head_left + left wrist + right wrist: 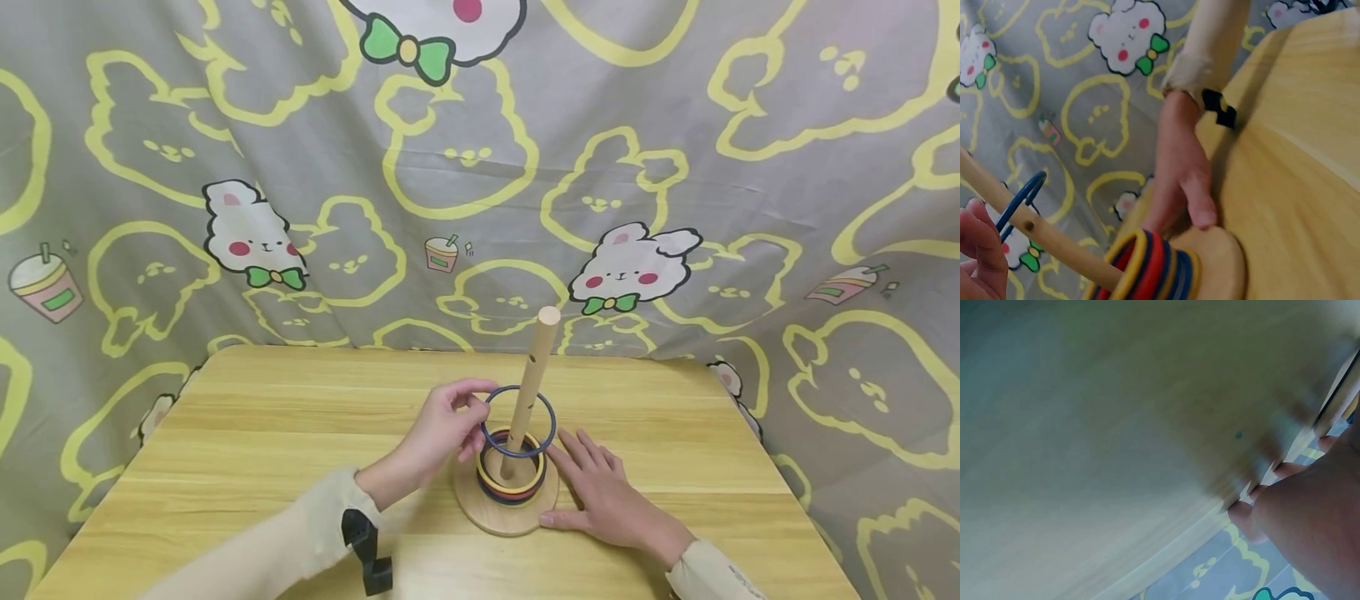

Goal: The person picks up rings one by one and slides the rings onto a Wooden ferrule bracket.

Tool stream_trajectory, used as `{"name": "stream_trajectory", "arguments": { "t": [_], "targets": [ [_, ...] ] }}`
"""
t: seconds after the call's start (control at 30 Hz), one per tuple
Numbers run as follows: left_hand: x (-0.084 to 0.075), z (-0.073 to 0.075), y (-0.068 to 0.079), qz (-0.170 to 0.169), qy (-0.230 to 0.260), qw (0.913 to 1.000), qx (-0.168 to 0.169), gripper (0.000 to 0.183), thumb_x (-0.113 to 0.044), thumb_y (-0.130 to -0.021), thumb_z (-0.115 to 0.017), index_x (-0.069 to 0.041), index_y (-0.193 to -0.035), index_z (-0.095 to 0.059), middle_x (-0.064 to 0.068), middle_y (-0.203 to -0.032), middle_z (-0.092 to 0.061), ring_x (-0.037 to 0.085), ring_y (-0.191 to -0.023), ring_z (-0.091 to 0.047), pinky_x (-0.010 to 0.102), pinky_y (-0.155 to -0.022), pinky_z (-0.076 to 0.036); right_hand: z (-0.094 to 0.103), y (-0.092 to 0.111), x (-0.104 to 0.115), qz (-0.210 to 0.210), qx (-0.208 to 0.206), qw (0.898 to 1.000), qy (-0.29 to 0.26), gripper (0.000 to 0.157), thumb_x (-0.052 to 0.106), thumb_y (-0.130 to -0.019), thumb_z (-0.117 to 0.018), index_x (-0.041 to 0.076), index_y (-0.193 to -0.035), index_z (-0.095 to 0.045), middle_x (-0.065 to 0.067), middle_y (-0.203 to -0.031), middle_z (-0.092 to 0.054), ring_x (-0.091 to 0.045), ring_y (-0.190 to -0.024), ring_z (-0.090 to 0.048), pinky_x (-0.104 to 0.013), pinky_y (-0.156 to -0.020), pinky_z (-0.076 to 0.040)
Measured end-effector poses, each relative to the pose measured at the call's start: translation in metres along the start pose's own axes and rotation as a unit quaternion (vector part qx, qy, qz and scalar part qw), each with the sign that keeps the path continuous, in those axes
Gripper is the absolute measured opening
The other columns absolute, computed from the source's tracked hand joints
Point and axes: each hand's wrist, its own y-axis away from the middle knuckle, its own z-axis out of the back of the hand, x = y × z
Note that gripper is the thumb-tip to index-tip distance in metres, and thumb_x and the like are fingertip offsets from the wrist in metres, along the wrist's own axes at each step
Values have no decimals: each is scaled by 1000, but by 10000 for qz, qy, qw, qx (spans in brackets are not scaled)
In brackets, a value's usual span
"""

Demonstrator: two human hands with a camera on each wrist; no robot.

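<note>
My left hand (441, 427) pinches a thin blue ring (554, 425) at its left side, between thumb and fingers. This ring encircles a wooden post (534, 367) partway up, above a stack of rings (1159, 265) in yellow, red and blue. The stack lies round the foot of the post on a round wooden base (501, 522). My right hand (603, 500) rests at the base's right side, fingers extended, its thumb touching the rim. In the left wrist view, the left hand (982, 256) shows only partly at the edge.
A wood-grain table (300, 425) carries the post and base. Behind and beside it hangs a grey curtain (480, 242) printed with yellow outlines and white rabbits. A black strap piece (363, 537) sits on my left sleeve.
</note>
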Motion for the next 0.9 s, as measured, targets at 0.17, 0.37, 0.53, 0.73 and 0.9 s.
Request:
{"name": "stream_trajectory", "arguments": {
  "t": [0.17, 0.37, 0.53, 0.73, 0.9],
  "targets": [
    [17, 7, 3, 198, -128, 9997, -45, 42, 4, -101, -58, 3, -142, -67, 7, -86, -56, 9, -51, -55, 20, -42, -41, -1, 0, -1, -32, 84, 10000, -37, 101, 75, -97, -65, 10, -170, -38, -28, -173, -28, -57, -157, -20, -82, -113, -26],
    [34, 12, 7, 365, -201, 9991, -83, 42, 5, -100, -59, 4, -141, -66, 7, -84, -56, 9, -51, -55, 19, -42, -42, -2, 0, -2, -10, 53, 10000, -60, 102, 75, -97, -65, 13, -172, -34, -28, -173, -27, -57, -158, -19, -83, -114, -24],
    [45, 12, 7, 427, -400, 9983, -35, 43, 6, -98, -59, 5, -140, -67, 9, -79, -57, 9, -49, -56, 21, -42, -45, -2, 0, -2, 5, 37, 10000, -63, 102, 75, -97, -65, 14, -172, -34, -28, -173, -27, -57, -158, -19, -83, -114, -24],
    [53, 9, 7, 542, -682, 9962, -30, 45, 6, -96, -59, 7, -141, -64, 10, -74, -59, 11, -47, -56, 22, -40, -46, -2, 0, -1, -6, 75, 9999, -91, 101, 74, -98, -65, 13, -172, -34, -28, -173, -27, -57, -158, -19, -83, -114, -24],
    [55, 6, 6, 559, -777, 9954, 28, 46, 4, -96, -60, 7, -142, -65, 10, -75, -60, 11, -47, -55, 23, -41, -46, 0, 0, -1, -18, 63, 9999, -100, 101, 74, -97, -66, 14, -172, -33, -28, -173, -27, -57, -158, -19, -83, -114, -23]
  ]
}}
